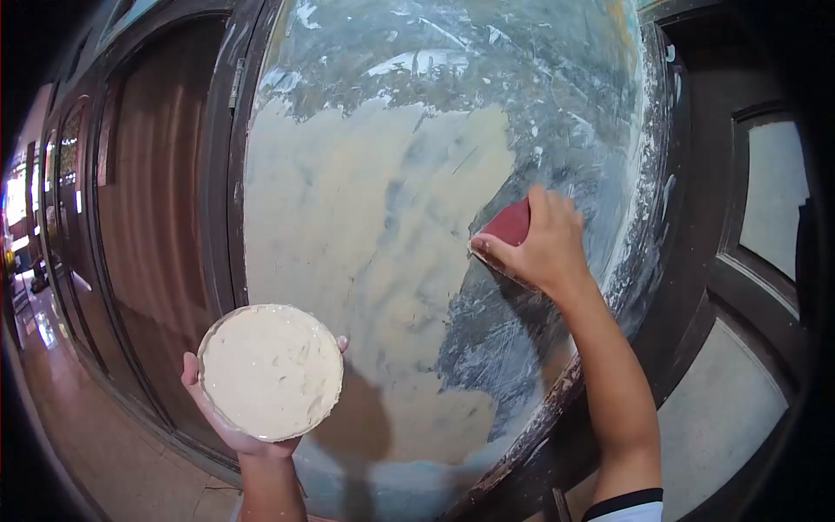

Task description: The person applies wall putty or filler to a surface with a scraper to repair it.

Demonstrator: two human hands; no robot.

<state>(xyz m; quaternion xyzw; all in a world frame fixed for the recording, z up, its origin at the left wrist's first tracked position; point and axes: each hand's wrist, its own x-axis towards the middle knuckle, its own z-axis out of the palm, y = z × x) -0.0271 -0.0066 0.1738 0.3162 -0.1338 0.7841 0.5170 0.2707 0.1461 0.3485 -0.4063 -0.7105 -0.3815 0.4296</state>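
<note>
My left hand [261,447] is wrapped round a round tub [340,387] from below and holds it up at lower left. Cream-coloured putty [270,370] fills the tub to the rim. In my right hand [554,244] is a red putty scraper [511,223], gripped between thumb and fingers. The scraper's edge lies on or very close to the wall, at the right border of a cream putty layer [313,191]. Bare grey-blue wall [591,113] with white smears shows above and to the right of that layer.
Left of the wall stands a dark wooden frame with a hinge [236,83] and brown panels [161,174]. A dark door with pale panels [774,200] is on the right, past a chipped, paint-marked edge [648,174]. Tiled floor [96,418] shows at lower left.
</note>
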